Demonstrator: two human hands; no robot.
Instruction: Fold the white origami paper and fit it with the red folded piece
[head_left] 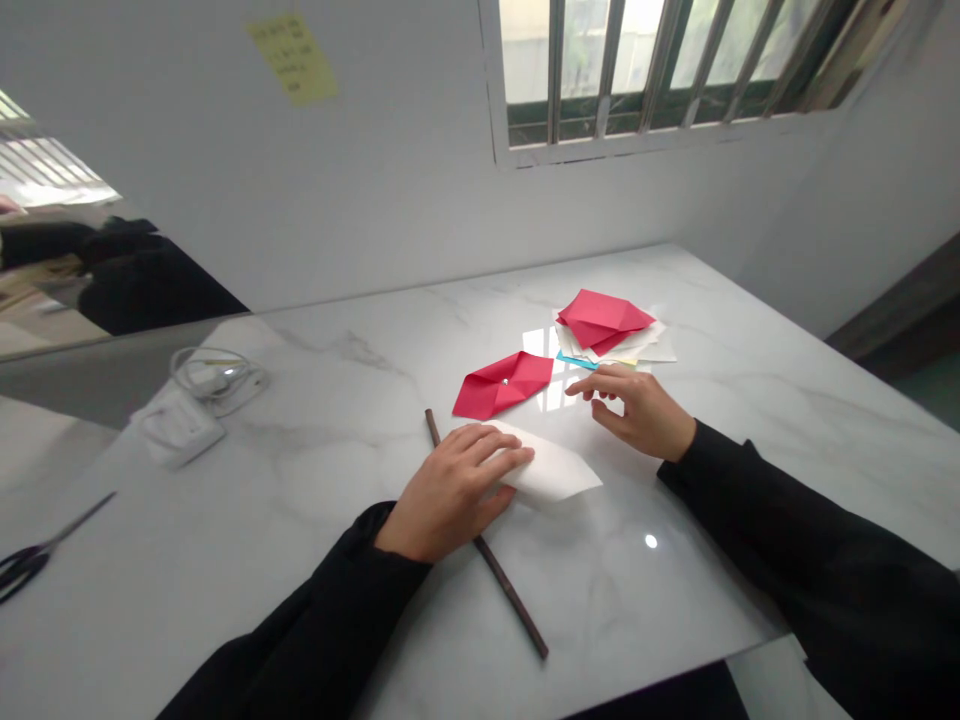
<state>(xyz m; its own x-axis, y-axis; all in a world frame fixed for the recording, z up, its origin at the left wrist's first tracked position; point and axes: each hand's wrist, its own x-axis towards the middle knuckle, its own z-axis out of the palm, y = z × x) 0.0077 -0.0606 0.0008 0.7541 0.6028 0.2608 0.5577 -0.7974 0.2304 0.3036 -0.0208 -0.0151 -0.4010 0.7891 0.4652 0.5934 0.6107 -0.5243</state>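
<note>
My left hand [465, 485] grips the left end of a white sheet of paper [555, 468], with its fingers over the top and the thumb along the near side. A thin dark brown stick [514, 600] lies slantwise on the table, its middle hidden beneath that hand. Beyond the white paper is a red folded paper piece [517, 388] with a small pale spot at its centre. My right hand [637, 405] hovers to the right of the red piece, empty, its fingers loosely bent and apart.
Behind my right hand, red paper [606, 318] lies on white sheets [661, 343], with a blue edge [576, 361] showing. Black-handled scissors [49, 548] and a white charger [180, 430] with a coiled cable [217, 375] are at left. A yellow note [294, 58] hangs on the wall.
</note>
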